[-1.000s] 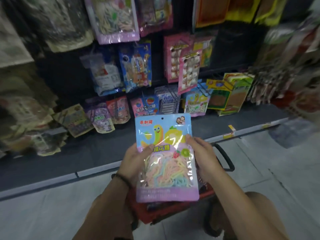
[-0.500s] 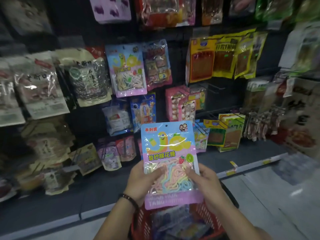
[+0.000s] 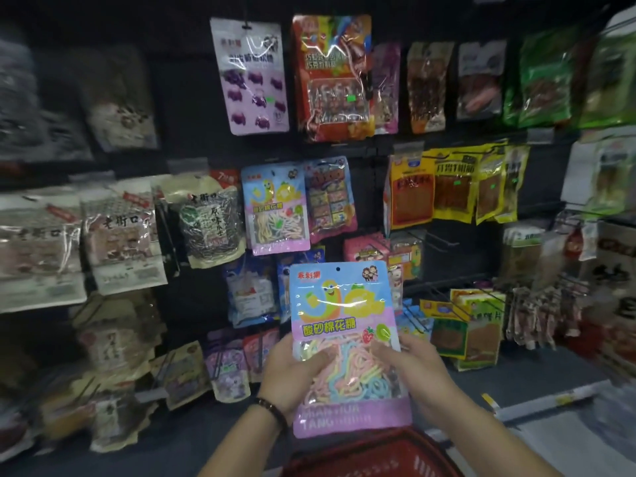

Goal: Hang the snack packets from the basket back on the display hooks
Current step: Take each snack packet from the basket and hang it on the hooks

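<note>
I hold a blue-and-lilac candy packet (image 3: 344, 325) upright in front of the display, its hang hole at the top. My left hand (image 3: 292, 373) grips its left edge, thumb across the clear window. My right hand (image 3: 413, 370) grips its right edge the same way. A matching packet (image 3: 275, 208) hangs on a hook above and to the left. The red basket (image 3: 371, 456) sits below my hands at the bottom edge; its contents are hidden.
Dark pegboard shelving holds many hanging packets: a purple gummy bag (image 3: 251, 77) and a red candy bag (image 3: 334, 77) up top, yellow spicy-strip bags (image 3: 451, 184) to the right, seed bags (image 3: 210, 222) to the left. Bare hooks (image 3: 437, 242) stick out right of centre.
The view has tilted upward, showing higher rows of the display. Both hands have lifted the packet up from the basket toward the shelf; the grip is unchanged.
</note>
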Motion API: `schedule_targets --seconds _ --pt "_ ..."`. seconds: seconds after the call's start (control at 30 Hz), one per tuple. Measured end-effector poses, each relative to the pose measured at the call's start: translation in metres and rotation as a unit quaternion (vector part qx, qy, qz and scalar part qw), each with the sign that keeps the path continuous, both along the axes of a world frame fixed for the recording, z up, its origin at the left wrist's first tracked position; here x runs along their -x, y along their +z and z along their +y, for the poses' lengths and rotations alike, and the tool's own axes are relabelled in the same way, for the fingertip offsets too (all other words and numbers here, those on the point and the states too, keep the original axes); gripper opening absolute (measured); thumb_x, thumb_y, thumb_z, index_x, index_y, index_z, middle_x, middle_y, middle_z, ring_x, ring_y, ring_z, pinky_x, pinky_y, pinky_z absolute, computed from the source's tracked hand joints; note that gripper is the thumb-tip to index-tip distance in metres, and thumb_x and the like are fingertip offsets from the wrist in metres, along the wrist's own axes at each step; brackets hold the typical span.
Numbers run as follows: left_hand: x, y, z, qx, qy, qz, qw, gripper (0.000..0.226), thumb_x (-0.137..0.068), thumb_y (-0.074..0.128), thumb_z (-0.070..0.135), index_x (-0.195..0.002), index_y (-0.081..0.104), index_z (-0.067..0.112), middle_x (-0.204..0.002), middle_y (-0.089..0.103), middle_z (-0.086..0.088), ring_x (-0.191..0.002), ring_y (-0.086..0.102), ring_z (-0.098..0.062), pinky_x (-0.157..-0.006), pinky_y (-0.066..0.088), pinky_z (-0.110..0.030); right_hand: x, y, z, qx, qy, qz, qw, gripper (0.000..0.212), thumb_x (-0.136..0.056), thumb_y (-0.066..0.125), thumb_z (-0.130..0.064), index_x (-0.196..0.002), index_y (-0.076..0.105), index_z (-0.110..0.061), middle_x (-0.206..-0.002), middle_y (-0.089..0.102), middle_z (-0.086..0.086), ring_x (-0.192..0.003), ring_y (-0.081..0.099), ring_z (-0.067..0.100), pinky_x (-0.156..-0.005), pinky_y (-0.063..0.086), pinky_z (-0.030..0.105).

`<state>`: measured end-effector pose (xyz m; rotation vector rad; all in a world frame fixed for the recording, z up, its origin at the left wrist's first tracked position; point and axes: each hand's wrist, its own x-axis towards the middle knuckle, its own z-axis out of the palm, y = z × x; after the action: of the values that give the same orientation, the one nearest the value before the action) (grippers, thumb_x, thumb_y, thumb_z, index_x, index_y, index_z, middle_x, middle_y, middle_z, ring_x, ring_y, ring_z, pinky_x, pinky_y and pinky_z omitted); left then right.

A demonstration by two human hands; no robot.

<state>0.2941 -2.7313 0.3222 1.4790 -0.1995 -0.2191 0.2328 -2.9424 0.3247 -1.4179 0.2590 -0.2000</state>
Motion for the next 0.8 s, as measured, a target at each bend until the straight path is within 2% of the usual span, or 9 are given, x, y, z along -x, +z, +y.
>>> schedule_targets --seconds 0.1,0.17,0.27,0.33,0.43,0.53,0.63,0.73,0.8 --pt "-0.008 0.022 0.01 -0.027 0.019 -0.035 0.999 0.029 -0.088 0.082 0.001 -0.114 0.073 0.011 -0.108 0.082 -0.009 -0.1 0.08 -0.033 -0.092 0.062 -0.059 -0.013 0.024 0.007 0.032 0.02 -0.02 0.999 0.015 -0.1 0.074 -0.011 -0.114 0.076 -0.007 -0.103 0.084 0.011 -0.09 0.083 0.029 -0.068 0.067 0.038" --pt "-0.012 0.034 0.019 -0.033 0.025 -0.051 0.998 0.032 -0.088 0.083 0.004 -0.116 0.072 0.015 -0.109 0.082 -0.006 -0.099 0.08 -0.03 -0.092 0.062 -0.059 -0.021 0.037 0.012 0.042 0.029 -0.025 0.998 0.013 -0.101 0.074 -0.011 -0.114 0.075 -0.008 -0.102 0.085 0.01 -0.088 0.084 0.027 -0.065 0.066 0.035" --pt "-0.016 0.055 0.031 -0.012 0.023 -0.047 0.999 0.033 -0.093 0.077 0.006 -0.122 0.067 0.016 -0.11 0.081 -0.011 -0.098 0.08 -0.034 -0.086 0.064 -0.056 -0.036 0.053 0.02 0.066 0.039 -0.024 0.997 0.013 -0.102 0.073 -0.014 -0.113 0.075 -0.007 -0.098 0.085 0.009 -0.089 0.083 0.029 -0.082 0.068 0.05" --pt "-0.022 0.067 0.038 0.005 0.01 -0.036 0.999 0.023 -0.101 0.069 0.014 -0.124 0.067 0.015 -0.11 0.081 -0.015 -0.098 0.08 -0.035 -0.081 0.066 -0.053 -0.047 0.061 0.025 0.093 0.031 -0.037 0.995 0.015 -0.103 0.072 -0.021 -0.114 0.074 -0.012 -0.098 0.085 0.005 -0.09 0.083 0.026 -0.088 0.066 0.052" --pt "-0.041 0.076 0.046 -0.015 0.033 -0.058 0.998 0.022 -0.103 0.066 0.034 -0.119 0.074 0.021 -0.11 0.081 -0.014 -0.104 0.078 -0.034 -0.095 0.06 -0.062 -0.073 0.074 0.026 0.143 -0.005 -0.085 0.986 0.016 -0.103 0.072 -0.023 -0.119 0.07 -0.021 -0.103 0.084 -0.004 -0.093 0.082 0.017 -0.092 0.065 0.053" --pt "-0.076 0.077 0.044 -0.053 0.088 -0.099 0.99 0.048 -0.089 0.072 0.057 -0.104 0.078 0.012 -0.103 0.078 -0.023 -0.093 0.075 -0.025 -0.094 0.058 -0.063 -0.112 0.091 0.023 0.197 -0.024 -0.138 0.97 0.037 -0.099 0.078 -0.021 -0.132 0.065 -0.031 -0.109 0.082 -0.013 -0.097 0.079 0.012 -0.092 0.064 0.052" --pt "-0.115 0.092 0.039 -0.057 0.138 -0.128 0.981 0.044 -0.097 0.07 0.047 -0.089 0.076 0.004 -0.086 0.081 -0.012 -0.076 0.071 -0.021 -0.074 0.057 -0.039 -0.149 0.116 0.025 0.265 -0.011 -0.181 0.947 0.074 -0.101 0.075 -0.022 -0.163 0.038 -0.043 -0.136 0.071 -0.019 -0.111 0.075 0.011 -0.086 0.062 0.034" --pt "-0.158 0.105 0.039 -0.038 0.185 -0.144 0.971 0.025 -0.097 0.07 0.033 -0.087 0.071 0.011 -0.079 0.076 -0.007 -0.072 0.068 -0.019 -0.07 0.052 -0.036 -0.19 0.128 0.029 0.285 0.01 -0.188 0.94 0.082 -0.103 0.071 -0.022 -0.165 0.027 -0.051 -0.158 0.056 -0.014 -0.11 0.075 0.037 -0.085 0.065 0.05" --pt "-0.186 0.11 0.04 -0.042 0.204 -0.145 0.967 0.02 -0.097 0.071 0.029 -0.087 0.069 0.012 -0.081 0.076 -0.01 -0.073 0.066 -0.02 -0.069 0.047 -0.033 -0.218 0.132 0.031 0.305 0.005 -0.198 0.932 0.084 -0.102 0.072 -0.024 -0.166 0.025 -0.051 -0.161 0.053 -0.012 -0.105 0.078 0.026 -0.082 0.066 0.044"
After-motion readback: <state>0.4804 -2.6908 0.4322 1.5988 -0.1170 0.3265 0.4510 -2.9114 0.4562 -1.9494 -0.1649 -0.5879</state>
